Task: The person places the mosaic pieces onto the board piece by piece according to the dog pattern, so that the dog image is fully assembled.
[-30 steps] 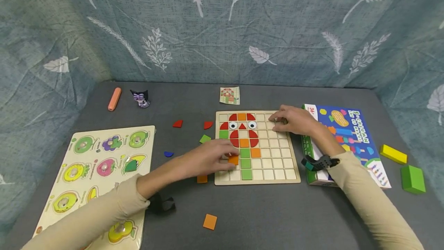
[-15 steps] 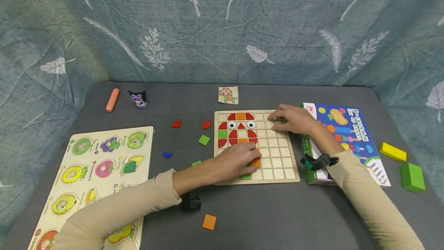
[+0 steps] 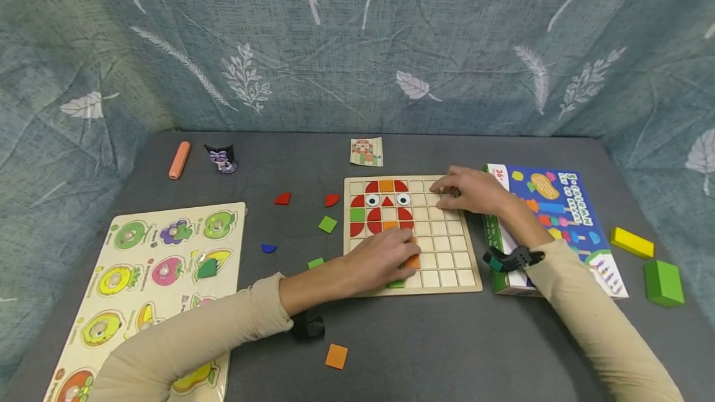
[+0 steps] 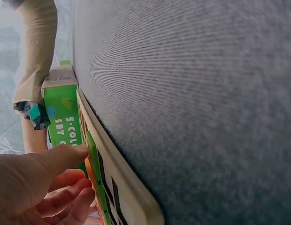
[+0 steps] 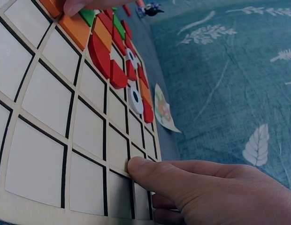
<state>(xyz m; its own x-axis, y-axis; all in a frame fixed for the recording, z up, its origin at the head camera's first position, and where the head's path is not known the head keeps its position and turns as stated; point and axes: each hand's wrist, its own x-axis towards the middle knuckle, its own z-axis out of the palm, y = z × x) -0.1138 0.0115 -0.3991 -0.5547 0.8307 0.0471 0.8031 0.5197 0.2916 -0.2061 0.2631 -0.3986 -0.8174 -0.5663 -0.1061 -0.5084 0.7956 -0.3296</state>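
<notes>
A pale wooden grid board lies in the middle, bearing a face pattern of red, orange and green pieces with two white eyes. My left hand reaches over its lower part, pinching an orange square tile at the cell right of the green column. In the left wrist view the thumb touches a green tile; the fingers curl behind it. Another orange tile lies beside the left fingertip in the right wrist view. My right hand holds the board's upper right edge, thumb on top.
A blue-and-green toy box stands right of the board, with yellow and green blocks beyond. A fruit puzzle lies left. Loose tiles, such as an orange square, lie around. A pattern card lies behind the board.
My left hand has moved right across the green column with the orange tile, then stayed nearly still over the last half second. The right hand keeps its place on the board.
</notes>
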